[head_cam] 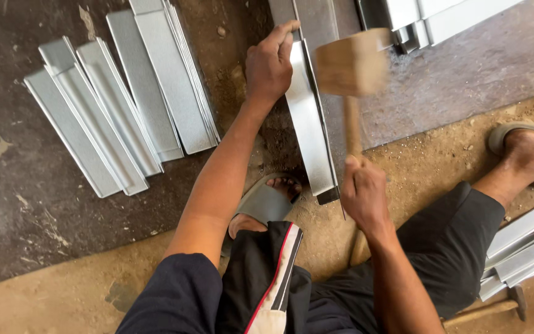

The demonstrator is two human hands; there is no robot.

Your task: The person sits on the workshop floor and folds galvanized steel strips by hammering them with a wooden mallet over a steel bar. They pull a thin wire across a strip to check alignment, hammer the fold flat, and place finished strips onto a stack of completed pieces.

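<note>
**Bent sheet-metal strip held down under a raised wooden mallet**

A dark, stained metal floor plate (44, 204) is seen across the upper part of the view, with sandy ground (415, 167) below it. A fanned stack of bent galvanised strips (118, 105) is laid on the plate at the left, well apart from the work. More metal profiles (440, 18) are piled at the top right, and a further bundle of strips (526, 247) is seen at the right edge beside the person's leg.

A long folded strip (307, 124) is laid in the middle, running from the top of the view down toward the sandalled foot (267, 198), its lower end resting where plate and ground meet. It is pressed down near its upper end by the left hand (270, 65), which is spread fairly flat with the fingers curled over the strip's edge.

A wooden mallet (350, 62) is held by the right hand (366, 195), which is closed firmly round the lower handle. The mallet head is blurred and is poised just right of the left hand, above the strip. A second hammer (495, 306) is laid on the ground at the lower right.
</note>
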